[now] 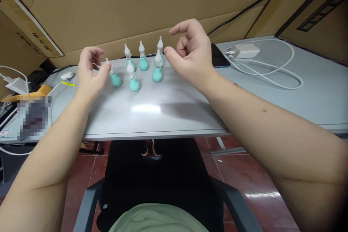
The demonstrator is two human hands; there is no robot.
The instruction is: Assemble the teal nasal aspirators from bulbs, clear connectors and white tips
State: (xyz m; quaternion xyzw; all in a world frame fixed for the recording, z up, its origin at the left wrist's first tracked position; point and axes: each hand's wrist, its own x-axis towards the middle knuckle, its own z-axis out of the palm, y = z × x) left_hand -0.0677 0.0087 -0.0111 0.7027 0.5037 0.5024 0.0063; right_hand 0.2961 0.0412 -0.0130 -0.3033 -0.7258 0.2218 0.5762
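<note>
Several nasal aspirators with teal bulbs and clear, white-tipped nozzles stand upright in a loose cluster on the grey table. My left hand (91, 69) is at the cluster's left side, thumb and curled fingers apart. Its thumb tip overlaps the nozzle of the leftmost aspirator (116, 79); whether they touch I cannot tell. A front aspirator (134, 83) stands just right of that one. My right hand (194, 49) hovers to the right of the cluster, index finger and thumb spread with nothing between them. Nearest to it are a front-right aspirator (157, 74) and a back-right aspirator (160, 45), partly hidden behind it.
Cardboard (136, 7) walls the table's back. On the right lie a dark tablet or phone (219, 56), a white power adapter (246, 51) and its looped cable (295, 83). At left are a white earbud-case-like object (67, 75), a yellow tool (38, 92) and another charger (17, 86).
</note>
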